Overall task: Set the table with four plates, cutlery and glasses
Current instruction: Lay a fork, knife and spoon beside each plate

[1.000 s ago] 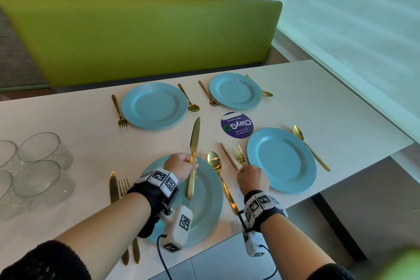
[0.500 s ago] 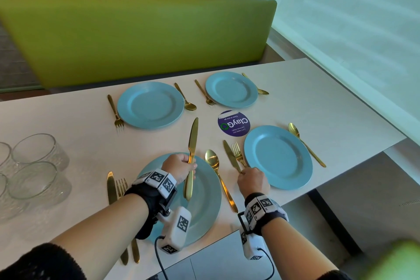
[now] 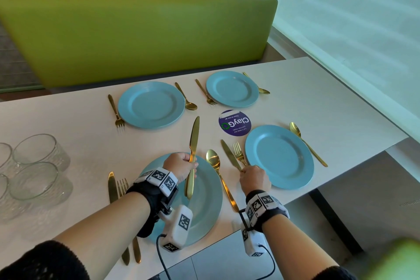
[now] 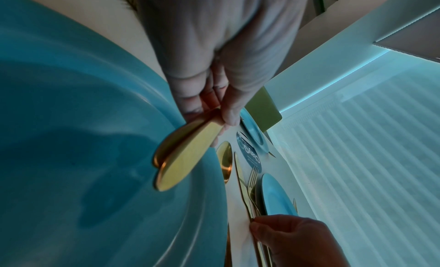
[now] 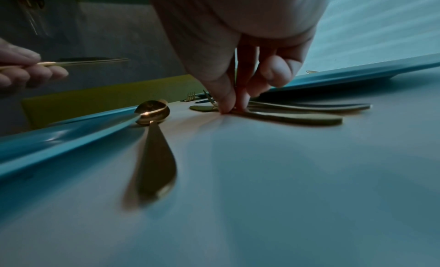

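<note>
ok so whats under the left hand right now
The near blue plate lies under the left hand, which holds gold knives. The arm covers part of the plate.

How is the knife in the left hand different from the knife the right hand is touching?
The held knife is lifted above the near plate, gripped by the left hand; the table knife lies flat beside a fork, pinched by the right hand. The held knife points straight ahead; the table knife slants. Both are gold.

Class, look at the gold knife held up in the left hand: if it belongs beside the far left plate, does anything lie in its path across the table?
Nothing visible does. The left hand holds the knife above the near plate, and bare table lies between it and the far left plate.
</note>
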Motion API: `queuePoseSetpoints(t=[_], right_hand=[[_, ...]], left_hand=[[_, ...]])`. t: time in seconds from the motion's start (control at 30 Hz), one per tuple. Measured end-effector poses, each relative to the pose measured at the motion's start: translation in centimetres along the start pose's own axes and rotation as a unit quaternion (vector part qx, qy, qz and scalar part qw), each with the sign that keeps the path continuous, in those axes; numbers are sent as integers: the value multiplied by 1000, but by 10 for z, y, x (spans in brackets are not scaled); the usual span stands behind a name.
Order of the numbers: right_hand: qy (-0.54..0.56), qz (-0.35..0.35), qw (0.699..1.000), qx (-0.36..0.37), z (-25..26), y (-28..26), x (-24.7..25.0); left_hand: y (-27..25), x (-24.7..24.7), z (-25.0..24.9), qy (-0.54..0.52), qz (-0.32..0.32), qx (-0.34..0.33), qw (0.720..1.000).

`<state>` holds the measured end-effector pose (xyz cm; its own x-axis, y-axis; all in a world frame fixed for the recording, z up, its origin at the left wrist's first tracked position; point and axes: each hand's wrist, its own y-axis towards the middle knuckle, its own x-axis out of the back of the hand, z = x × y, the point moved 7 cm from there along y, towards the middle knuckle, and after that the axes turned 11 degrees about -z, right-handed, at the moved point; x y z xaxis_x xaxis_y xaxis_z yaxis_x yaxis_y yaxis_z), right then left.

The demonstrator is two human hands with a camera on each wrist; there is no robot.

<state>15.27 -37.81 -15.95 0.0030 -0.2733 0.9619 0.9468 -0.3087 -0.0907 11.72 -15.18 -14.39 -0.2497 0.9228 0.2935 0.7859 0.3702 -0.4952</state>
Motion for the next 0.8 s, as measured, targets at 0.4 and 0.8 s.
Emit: queuePoseSetpoints(t=[0.4, 0.8], right_hand=[[2, -3, 1000, -5, 1, -1, 3], [158, 15, 967, 201, 126, -61, 24]], left_hand=[[2, -3, 2, -2, 8, 0, 1000], [10, 12, -1, -25, 15, 17, 999]])
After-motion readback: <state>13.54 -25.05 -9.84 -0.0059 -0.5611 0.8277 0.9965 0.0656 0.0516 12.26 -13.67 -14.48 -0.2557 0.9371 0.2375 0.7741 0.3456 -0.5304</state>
